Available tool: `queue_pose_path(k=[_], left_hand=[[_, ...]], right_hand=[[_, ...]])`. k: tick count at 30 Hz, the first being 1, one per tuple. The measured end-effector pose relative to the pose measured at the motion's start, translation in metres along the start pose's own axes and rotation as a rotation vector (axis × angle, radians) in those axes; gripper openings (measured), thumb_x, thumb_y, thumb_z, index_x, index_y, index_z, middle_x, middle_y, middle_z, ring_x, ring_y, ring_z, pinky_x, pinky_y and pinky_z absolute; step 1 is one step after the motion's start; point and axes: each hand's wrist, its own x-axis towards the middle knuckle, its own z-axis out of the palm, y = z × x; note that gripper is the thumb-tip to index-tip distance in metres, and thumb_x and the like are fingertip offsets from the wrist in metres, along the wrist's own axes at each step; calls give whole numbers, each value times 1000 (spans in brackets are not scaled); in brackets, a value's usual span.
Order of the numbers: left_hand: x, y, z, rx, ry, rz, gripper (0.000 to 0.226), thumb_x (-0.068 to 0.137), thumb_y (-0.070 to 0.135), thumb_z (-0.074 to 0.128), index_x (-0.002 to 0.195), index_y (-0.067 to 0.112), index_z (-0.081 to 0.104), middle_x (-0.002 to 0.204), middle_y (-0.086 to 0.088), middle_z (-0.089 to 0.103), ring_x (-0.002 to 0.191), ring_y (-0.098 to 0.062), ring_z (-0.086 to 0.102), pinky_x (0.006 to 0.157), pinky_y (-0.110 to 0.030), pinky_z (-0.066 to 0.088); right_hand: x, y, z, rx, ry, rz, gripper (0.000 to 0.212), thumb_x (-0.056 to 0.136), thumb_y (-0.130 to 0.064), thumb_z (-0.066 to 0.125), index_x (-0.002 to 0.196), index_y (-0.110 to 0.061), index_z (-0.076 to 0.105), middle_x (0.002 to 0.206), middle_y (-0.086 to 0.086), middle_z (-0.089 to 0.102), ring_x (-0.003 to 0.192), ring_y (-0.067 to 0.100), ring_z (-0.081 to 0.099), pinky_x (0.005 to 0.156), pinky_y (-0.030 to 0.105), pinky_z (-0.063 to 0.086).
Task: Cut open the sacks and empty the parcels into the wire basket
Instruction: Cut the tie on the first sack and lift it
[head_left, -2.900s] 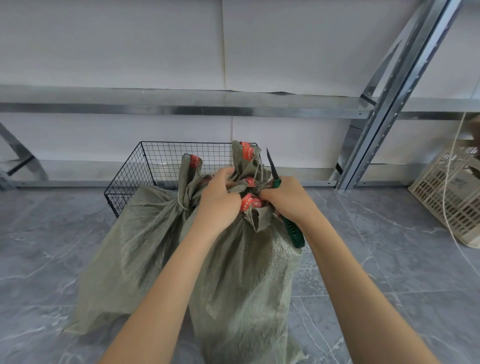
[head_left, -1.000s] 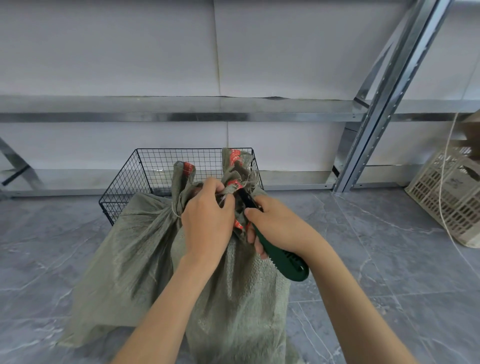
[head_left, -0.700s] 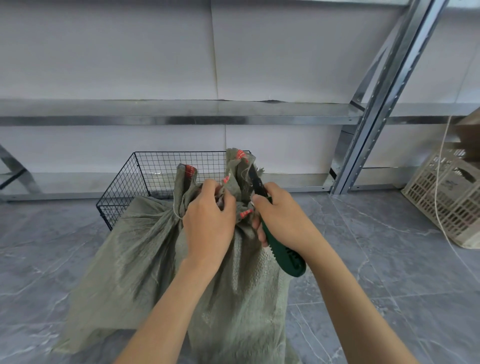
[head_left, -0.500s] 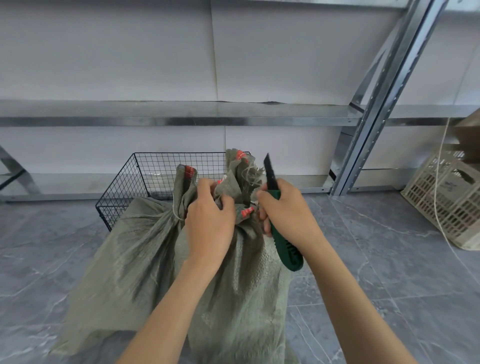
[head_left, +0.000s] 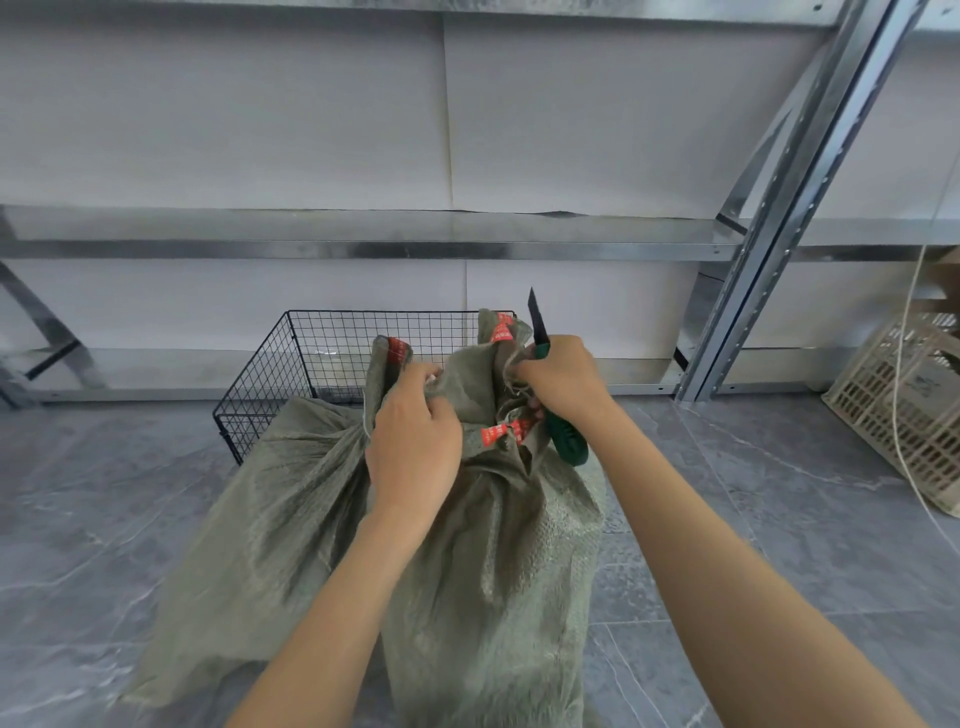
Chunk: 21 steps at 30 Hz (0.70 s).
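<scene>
Withdrawn from neck of grey-green woven sack, green-handled black-bladed knife points up at frame centre, fisted in R hand; L hand bunches neck, black wire basket behind: keep edge off that hand, spread mouth.

The left hand grips the bunched neck of a grey-green woven sack standing on the grey tiled floor. The right hand holds a green-handled knife, blade pointing up, beside the neck. A black wire basket sits just behind the sack, under metal shelving.
</scene>
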Motion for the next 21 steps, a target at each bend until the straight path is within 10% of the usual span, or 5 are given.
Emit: queue_pose_path(k=[8,21], left_hand=[[8,33,-2,488,117,326,52,87,26,54,136,12,43,135,-9,49,129,-27,40,111,-47,26],[29,17,19,469,-33,245,19,93,27,48,92,13,60,88,0,54,80,-22,54,62,-32,33]], right_hand=[[-14,8,4,9,9,-107,29,87,-8,52,60,-13,41,50,4,45,46,20,40,51,30,34],[-33,14,-10,136,-15,7,14,91,-10,51,78,-12,49,57,3,49,44,16,48,42,25,44]])
